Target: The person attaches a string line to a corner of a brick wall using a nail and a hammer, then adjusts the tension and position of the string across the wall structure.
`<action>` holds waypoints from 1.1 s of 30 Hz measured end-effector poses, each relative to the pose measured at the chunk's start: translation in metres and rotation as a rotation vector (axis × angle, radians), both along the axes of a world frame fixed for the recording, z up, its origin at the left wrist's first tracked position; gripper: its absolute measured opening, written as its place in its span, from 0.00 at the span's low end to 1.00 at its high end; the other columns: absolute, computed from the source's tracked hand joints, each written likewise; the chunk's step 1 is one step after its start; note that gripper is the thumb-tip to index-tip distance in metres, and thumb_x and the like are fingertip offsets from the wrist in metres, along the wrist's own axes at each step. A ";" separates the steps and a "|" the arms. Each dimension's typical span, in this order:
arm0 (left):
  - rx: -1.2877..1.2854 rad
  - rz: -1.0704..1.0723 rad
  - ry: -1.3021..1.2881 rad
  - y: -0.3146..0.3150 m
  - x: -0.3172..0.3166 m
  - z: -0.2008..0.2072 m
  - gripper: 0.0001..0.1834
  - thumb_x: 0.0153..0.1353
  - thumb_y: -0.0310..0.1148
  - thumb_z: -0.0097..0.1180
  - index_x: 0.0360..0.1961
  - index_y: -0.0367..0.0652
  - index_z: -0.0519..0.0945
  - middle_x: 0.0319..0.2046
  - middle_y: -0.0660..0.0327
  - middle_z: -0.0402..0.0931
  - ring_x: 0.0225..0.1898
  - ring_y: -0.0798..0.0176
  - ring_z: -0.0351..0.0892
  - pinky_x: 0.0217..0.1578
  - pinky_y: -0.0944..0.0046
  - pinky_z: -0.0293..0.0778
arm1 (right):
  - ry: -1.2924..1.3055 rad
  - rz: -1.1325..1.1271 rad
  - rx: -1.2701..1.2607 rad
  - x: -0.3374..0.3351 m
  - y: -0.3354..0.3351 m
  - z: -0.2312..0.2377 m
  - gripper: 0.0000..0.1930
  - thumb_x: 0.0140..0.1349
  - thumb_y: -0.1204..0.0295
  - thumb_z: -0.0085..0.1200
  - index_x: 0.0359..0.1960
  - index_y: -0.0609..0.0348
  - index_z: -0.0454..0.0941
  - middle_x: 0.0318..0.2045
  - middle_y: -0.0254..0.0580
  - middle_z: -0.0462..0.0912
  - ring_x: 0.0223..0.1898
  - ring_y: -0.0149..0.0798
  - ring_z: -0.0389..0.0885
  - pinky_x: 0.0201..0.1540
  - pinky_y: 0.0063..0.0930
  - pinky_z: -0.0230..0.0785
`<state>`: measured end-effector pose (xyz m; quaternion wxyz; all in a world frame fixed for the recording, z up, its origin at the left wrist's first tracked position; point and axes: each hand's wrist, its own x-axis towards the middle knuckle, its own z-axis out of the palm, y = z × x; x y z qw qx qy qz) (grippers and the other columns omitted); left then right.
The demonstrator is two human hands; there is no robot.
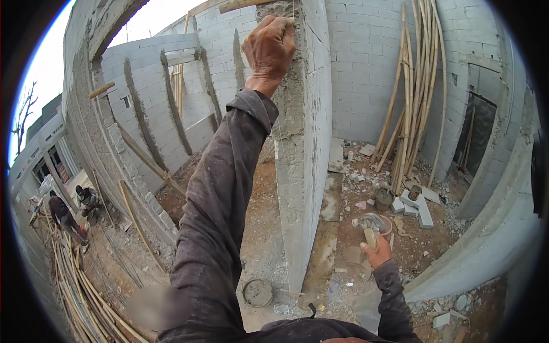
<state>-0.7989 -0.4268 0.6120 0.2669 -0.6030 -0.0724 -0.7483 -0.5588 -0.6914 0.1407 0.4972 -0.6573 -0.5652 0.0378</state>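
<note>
My left hand point(270, 50) is raised high in front of me, closed, at the top of a rough grey wall end point(290, 166). A thin light string point(294, 8) runs up from its pinched fingertips. Low on the right, my right hand point(377, 251) is wrapped round a trowel point(370, 231). Its handle is pale wood, and its grey end is partly lost against the pinkish bucket point(386, 224) behind it. The wall end is narrow, coated with uneven mortar, and its smoother white side faces right.
Bamboo poles point(414, 86) lean on the block wall at right, above white blocks point(420, 210) and rubble. A round tub of mortar point(257, 292) stands by the wall's foot. More bamboo point(86, 291) lies at lower left, near two people point(66, 217). A doorway point(473, 131) opens far right.
</note>
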 end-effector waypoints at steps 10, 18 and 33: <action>-0.113 -0.060 -0.079 -0.010 0.018 -0.006 0.05 0.62 0.35 0.67 0.33 0.46 0.88 0.28 0.63 0.82 0.30 0.56 0.82 0.32 0.59 0.74 | -0.579 0.013 0.741 -0.020 0.056 0.449 0.29 0.75 0.57 0.53 0.75 0.46 0.63 0.28 0.33 0.77 0.23 0.25 0.74 0.27 0.24 0.74; -0.146 -0.060 -0.098 -0.001 0.013 -0.011 0.06 0.62 0.36 0.68 0.33 0.47 0.88 0.27 0.64 0.81 0.28 0.56 0.82 0.31 0.59 0.73 | -0.637 -0.325 0.687 -0.097 0.099 0.574 0.27 0.70 0.53 0.50 0.70 0.37 0.72 0.57 0.54 0.82 0.59 0.57 0.80 0.63 0.46 0.71; -0.115 -0.070 -0.093 -0.003 0.018 -0.008 0.05 0.62 0.35 0.68 0.33 0.47 0.89 0.26 0.65 0.81 0.26 0.60 0.80 0.29 0.61 0.72 | -0.885 -0.267 0.728 -0.088 0.078 0.610 0.25 0.71 0.58 0.47 0.69 0.45 0.72 0.58 0.54 0.82 0.59 0.59 0.80 0.64 0.47 0.70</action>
